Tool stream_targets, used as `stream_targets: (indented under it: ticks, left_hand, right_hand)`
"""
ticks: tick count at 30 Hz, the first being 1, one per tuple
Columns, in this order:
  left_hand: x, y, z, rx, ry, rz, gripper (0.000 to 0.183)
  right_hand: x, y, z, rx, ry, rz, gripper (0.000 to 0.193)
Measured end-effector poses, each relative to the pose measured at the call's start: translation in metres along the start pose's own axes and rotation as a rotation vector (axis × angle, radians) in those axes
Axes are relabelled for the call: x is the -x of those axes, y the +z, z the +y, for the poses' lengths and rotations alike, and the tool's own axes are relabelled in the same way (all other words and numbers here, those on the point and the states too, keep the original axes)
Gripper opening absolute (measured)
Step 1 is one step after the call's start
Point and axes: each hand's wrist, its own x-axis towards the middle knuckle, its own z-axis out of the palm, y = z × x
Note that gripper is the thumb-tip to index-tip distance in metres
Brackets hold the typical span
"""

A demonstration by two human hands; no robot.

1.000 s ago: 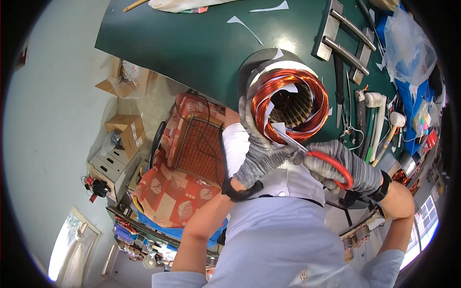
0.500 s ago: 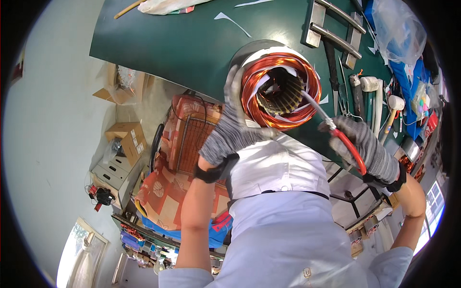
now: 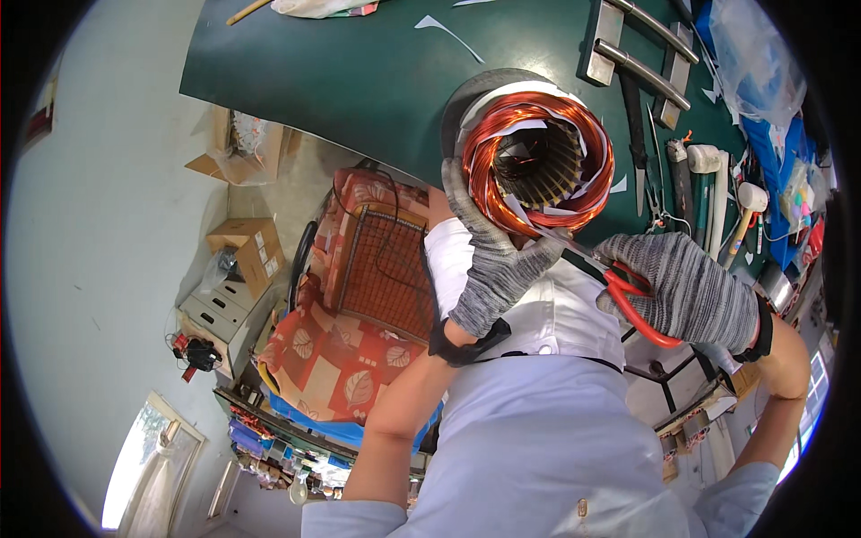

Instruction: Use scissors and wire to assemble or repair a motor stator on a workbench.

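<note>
A motor stator [image 3: 471, 112] stands at the near edge of the green table, its ring of copper windings [image 3: 480, 179] facing up and white insulating paper [image 3: 596, 143] showing among the wires. Slots line its dark bore. My left hand [image 3: 498, 264], in a grey knit glove, grips the near left side of the windings, fingers up the side and thumb along the near rim. In my gloved right hand [image 3: 686, 287] are red-handled scissors [image 3: 632, 309]. Their blades point left at the near rim of the windings, close to my left thumb; whether they touch paper cannot be made out.
Right of the stator lie a black-handled knife [image 3: 633, 125], white-headed mallets [image 3: 752, 197] and a metal frame with two bars [image 3: 632, 67]. Paper scraps [image 3: 448, 38] are scattered on the green table [image 3: 314, 81]. A red patterned chair [image 3: 350, 368] stands at left, beside cardboard boxes [image 3: 247, 251].
The scissors have moved from the right side of the bore to the near rim, blades now pointing left. My left hand has shifted right along the near side of the windings.
</note>
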Motion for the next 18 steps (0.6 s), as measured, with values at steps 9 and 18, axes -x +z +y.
stream_targets:
  ticks: [9, 18]
  left_hand:
    - [-0.005, 0.009, 0.007, 0.155, 0.03, 0.119, 0.12]
    - [0.007, 0.0, -0.019, -0.334, 0.055, 0.077, 0.122]
  right_hand:
    - [-0.005, -0.009, -0.002, -0.064, 0.06, -0.099, 0.032]
    - [-0.033, -0.013, -0.012, -1.004, 0.509, -0.322, 0.031]
